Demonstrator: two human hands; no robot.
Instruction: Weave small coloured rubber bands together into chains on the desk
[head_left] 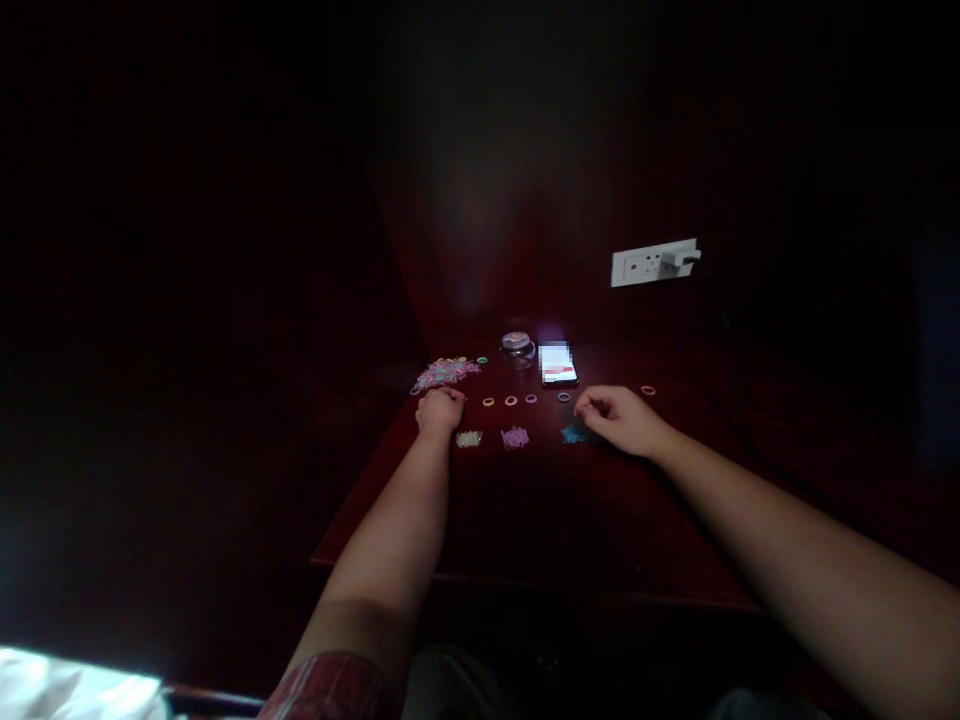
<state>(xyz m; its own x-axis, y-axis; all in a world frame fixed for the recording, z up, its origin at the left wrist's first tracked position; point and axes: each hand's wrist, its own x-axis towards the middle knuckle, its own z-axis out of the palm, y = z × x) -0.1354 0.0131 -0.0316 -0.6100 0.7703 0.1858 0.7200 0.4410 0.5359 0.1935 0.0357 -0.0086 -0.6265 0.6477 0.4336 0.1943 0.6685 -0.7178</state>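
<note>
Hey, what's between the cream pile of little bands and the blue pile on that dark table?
A purple pile of bands lies between the cream pile and the blue pile, as the head view shows.

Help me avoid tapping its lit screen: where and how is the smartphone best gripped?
Probably by both long edges near the lower end of the smartphone, coming down from the near side: it lies flat, screen up, while the round container stands to its left.

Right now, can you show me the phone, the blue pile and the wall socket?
Phone (558, 364): head view, on its lit screen.
Blue pile (574, 435): head view, its middle.
Wall socket (634, 267): head view, its left part.
</note>
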